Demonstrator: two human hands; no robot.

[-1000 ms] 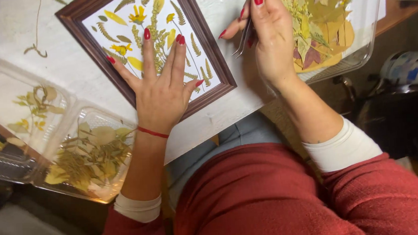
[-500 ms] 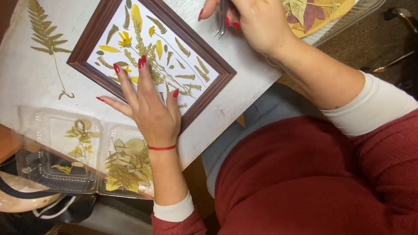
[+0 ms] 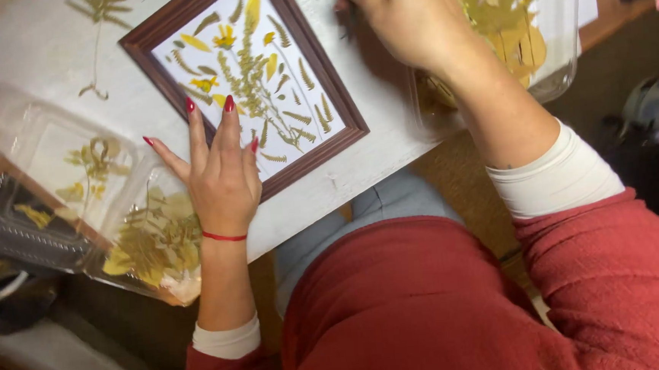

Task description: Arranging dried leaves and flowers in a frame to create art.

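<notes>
One brown picture frame (image 3: 243,87) of pressed leaves lies on the white bench (image 3: 31,51). The left hand (image 3: 219,180) rests flat, fingers spread, on its lower corner. The right hand (image 3: 411,20) pinches thin dark tweezers (image 3: 350,24) beside the frame's upper right edge. Three clear plastic trays of dried leaves surround it: two at left (image 3: 70,178), one at right (image 3: 519,36).

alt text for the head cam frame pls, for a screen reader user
A person's left hand rests flat on the lower corner of a brown picture frame filled with pressed leaves and yellow flowers, while the right hand pinches a thin dark tool beside the frame. Clear plastic containers of dried leaves sit on the white table at either side.
</notes>
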